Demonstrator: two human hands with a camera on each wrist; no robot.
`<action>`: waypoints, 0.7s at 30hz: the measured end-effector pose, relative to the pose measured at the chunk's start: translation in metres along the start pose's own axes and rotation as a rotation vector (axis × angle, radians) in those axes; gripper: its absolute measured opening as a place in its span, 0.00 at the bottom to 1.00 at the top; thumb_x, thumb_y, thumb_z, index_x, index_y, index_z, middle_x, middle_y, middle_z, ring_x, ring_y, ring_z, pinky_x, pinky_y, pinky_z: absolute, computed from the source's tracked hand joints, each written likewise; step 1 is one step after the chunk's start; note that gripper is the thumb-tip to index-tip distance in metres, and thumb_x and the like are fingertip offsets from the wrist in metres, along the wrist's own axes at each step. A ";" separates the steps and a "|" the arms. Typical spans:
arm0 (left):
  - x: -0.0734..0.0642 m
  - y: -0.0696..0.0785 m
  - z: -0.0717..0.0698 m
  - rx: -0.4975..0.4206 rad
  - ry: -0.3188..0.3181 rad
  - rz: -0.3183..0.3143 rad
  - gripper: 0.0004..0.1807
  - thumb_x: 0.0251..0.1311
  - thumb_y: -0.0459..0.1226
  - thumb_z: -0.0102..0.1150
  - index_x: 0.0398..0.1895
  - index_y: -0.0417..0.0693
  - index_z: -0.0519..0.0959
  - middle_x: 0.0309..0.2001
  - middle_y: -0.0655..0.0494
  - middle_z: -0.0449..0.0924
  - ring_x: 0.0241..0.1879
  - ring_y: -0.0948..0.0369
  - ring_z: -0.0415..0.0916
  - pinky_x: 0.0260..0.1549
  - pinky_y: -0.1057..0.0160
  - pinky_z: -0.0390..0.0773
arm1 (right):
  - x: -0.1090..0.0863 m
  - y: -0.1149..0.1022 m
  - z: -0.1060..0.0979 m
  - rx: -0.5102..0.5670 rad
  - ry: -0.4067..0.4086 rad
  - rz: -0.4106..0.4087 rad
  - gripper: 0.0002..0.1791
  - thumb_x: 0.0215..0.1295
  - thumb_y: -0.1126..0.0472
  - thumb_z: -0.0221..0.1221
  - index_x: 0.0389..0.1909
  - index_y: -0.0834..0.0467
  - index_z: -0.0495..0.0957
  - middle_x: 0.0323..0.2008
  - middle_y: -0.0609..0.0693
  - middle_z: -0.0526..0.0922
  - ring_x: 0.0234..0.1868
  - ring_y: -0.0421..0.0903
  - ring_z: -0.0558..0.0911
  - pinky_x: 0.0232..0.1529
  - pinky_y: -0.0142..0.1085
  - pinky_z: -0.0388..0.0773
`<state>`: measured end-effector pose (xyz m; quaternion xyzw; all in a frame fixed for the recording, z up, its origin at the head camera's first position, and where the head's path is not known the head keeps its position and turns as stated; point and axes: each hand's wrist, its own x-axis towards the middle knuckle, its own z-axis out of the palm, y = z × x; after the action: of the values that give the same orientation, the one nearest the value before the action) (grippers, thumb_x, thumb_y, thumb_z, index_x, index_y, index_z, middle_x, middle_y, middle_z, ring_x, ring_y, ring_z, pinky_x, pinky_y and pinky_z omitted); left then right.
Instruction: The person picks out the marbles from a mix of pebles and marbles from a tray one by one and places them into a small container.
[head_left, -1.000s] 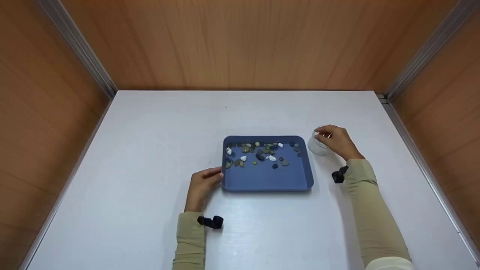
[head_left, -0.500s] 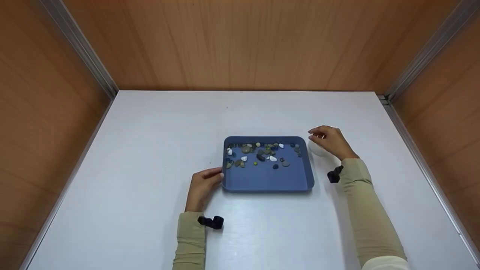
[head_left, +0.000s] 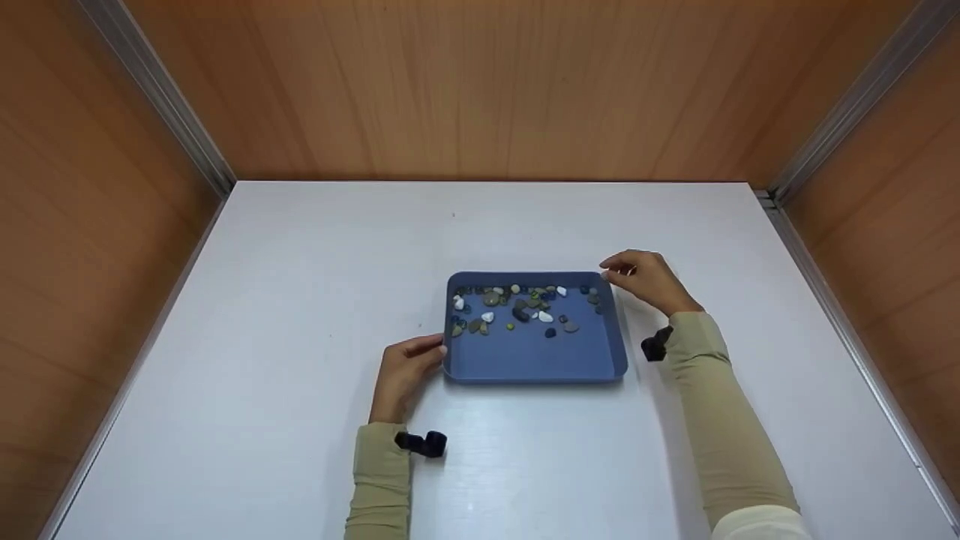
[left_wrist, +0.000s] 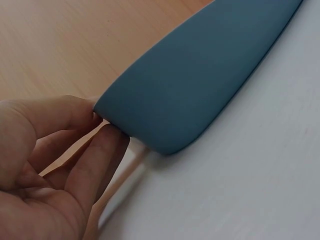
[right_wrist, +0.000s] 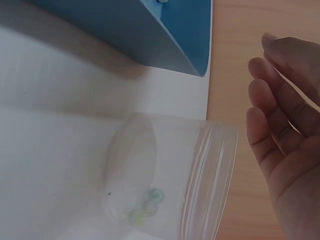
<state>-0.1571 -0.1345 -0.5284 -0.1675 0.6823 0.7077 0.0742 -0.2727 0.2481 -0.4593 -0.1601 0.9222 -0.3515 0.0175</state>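
A blue rectangular tray [head_left: 534, 361] holds pebbles [head_left: 491, 298] and dark glassy pieces, mostly along its far half. White stones [head_left: 545, 317] and a small yellow-green bead [head_left: 511, 326] lie among them. My left hand [head_left: 403, 375] grips the tray's left wall; the left wrist view has its fingertips at the tray [left_wrist: 175, 80]. Over the far right corner is my right hand [head_left: 646, 283], fingers loosely bent with nothing visible in them [right_wrist: 290, 115]. Below it, a clear plastic jar [right_wrist: 170, 165] stands without a lid, a few glass marbles [right_wrist: 151, 206] at its bottom. The hand mostly hides the jar in the head view.
The white table [head_left: 300, 300] is enclosed by wood-grain panels [head_left: 487, 90] at the back and both sides, with metal strips [head_left: 161, 97] at the corners. The jar stands just right of the tray.
My right hand has moved left, from over the jar to the tray's far right corner. The left hand and the tray have stayed put.
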 end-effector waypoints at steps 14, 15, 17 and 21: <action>0.003 0.000 0.000 -0.002 0.000 -0.017 0.15 0.54 0.30 0.66 0.47 0.40 0.84 0.49 0.45 0.82 0.46 0.61 0.80 0.45 0.66 0.82 | 0.009 -0.010 0.012 0.012 -0.042 -0.015 0.13 0.64 0.62 0.61 0.46 0.64 0.83 0.41 0.58 0.85 0.38 0.47 0.78 0.38 0.36 0.75; 0.003 0.000 0.000 -0.003 0.001 -0.018 0.15 0.54 0.29 0.66 0.47 0.40 0.84 0.49 0.45 0.82 0.45 0.61 0.80 0.44 0.66 0.82 | 0.010 -0.010 0.012 0.012 -0.048 -0.013 0.13 0.64 0.61 0.61 0.46 0.64 0.83 0.42 0.57 0.85 0.38 0.47 0.78 0.38 0.36 0.75; 0.003 0.000 0.000 -0.005 0.003 -0.018 0.15 0.54 0.29 0.66 0.47 0.40 0.84 0.48 0.45 0.82 0.44 0.61 0.80 0.44 0.67 0.82 | 0.011 -0.012 0.014 0.011 -0.057 -0.009 0.14 0.64 0.61 0.61 0.47 0.63 0.83 0.42 0.57 0.85 0.38 0.48 0.78 0.37 0.36 0.75; 0.003 0.000 0.001 0.004 0.009 -0.019 0.15 0.53 0.29 0.66 0.46 0.41 0.84 0.47 0.46 0.83 0.44 0.62 0.80 0.43 0.67 0.81 | 0.014 -0.015 0.017 0.019 -0.076 0.001 0.14 0.64 0.60 0.62 0.47 0.63 0.83 0.42 0.57 0.85 0.38 0.48 0.78 0.37 0.37 0.75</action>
<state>-0.1603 -0.1343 -0.5294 -0.1771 0.6826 0.7047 0.0782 -0.2796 0.2225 -0.4615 -0.1728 0.9177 -0.3537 0.0544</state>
